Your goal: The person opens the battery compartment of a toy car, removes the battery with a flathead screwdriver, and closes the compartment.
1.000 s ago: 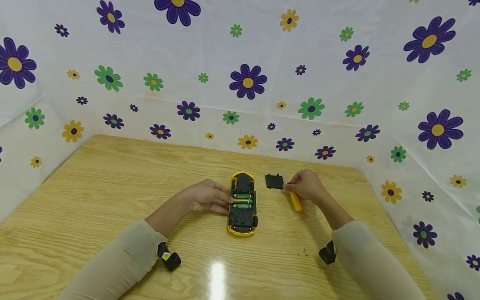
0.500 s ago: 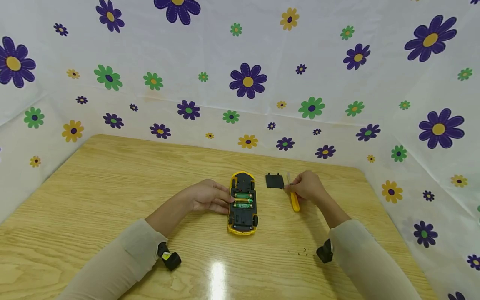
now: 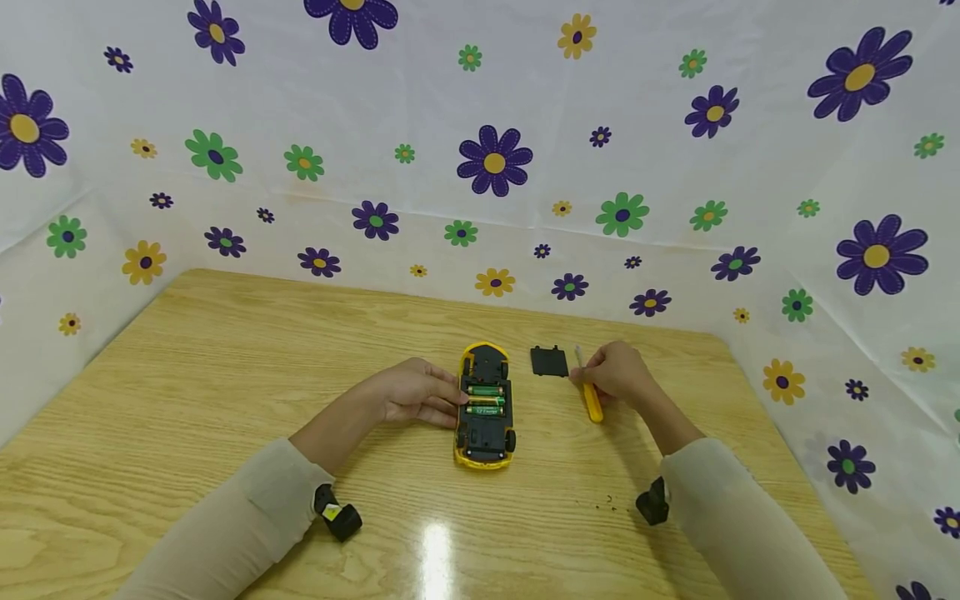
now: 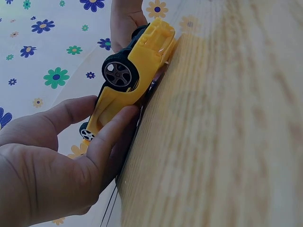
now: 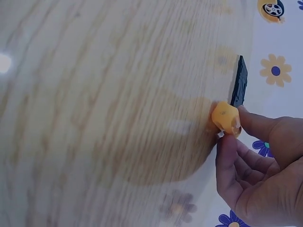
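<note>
A yellow toy car (image 3: 484, 437) lies upside down on the table, its black underside facing up. Several green batteries (image 3: 486, 391) sit in its uncovered battery compartment. My left hand (image 3: 414, 394) holds the car's left side; in the left wrist view, thumb and fingers pinch the yellow body (image 4: 150, 53). To the right, my right hand (image 3: 618, 372) pinches a screwdriver (image 3: 593, 405) with a yellow handle, its metal shaft pointing away from me. Just left of the shaft lies a black battery cover (image 3: 549, 362), flat on the table. The right wrist view shows the handle (image 5: 225, 117) end-on between thumb and fingers.
Some tiny dark pieces (image 3: 610, 499), perhaps screws, lie on the wooden table (image 3: 300, 333) in front of the right forearm. A white flower-patterned cloth (image 3: 420, 100) rises behind the table and at both sides.
My right hand, with the screwdriver, has shifted slightly right, so the shaft now stands a little farther from the battery cover. My left hand and the car have stayed in place.
</note>
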